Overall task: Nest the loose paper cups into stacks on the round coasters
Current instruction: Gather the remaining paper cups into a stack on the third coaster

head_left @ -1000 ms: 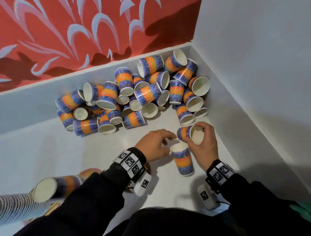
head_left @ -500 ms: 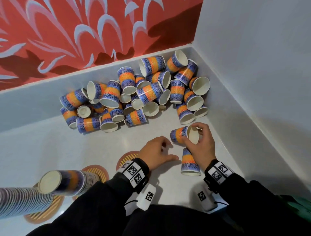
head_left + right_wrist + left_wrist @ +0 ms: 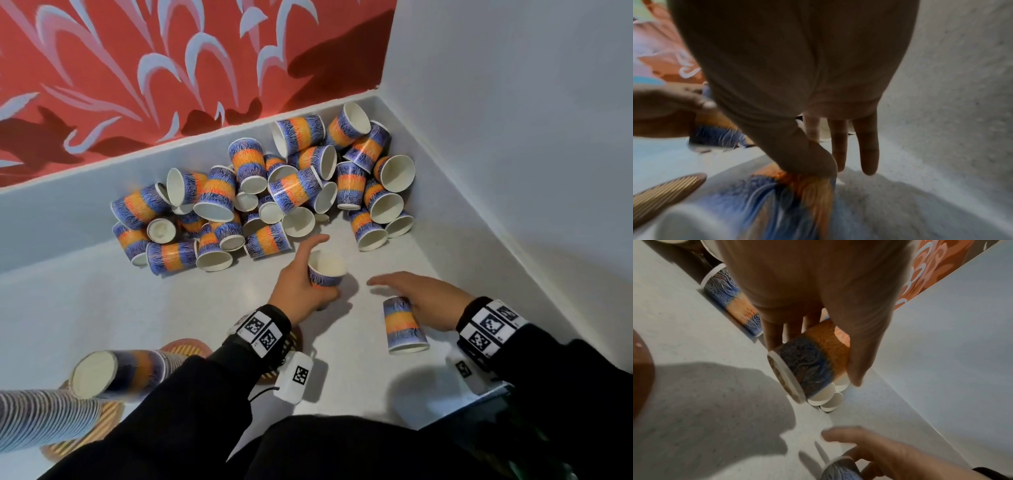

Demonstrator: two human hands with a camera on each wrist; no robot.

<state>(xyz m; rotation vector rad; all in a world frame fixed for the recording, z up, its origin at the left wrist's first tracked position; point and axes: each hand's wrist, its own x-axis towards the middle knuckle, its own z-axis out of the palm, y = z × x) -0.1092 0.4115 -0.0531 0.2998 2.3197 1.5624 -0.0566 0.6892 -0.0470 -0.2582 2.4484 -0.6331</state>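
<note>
Loose cups crowd the corner behind left hand.

Even indoor light, soft shadows, wide-angle bending.
The right wrist view was dim and motion-smeared; the cup stack blurred at the head view's lower-left edge.

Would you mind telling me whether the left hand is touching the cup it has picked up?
Touching. In the left wrist view the left hand has its thumb and fingers wrapped around the cup, pressing directly on its wall.
</note>
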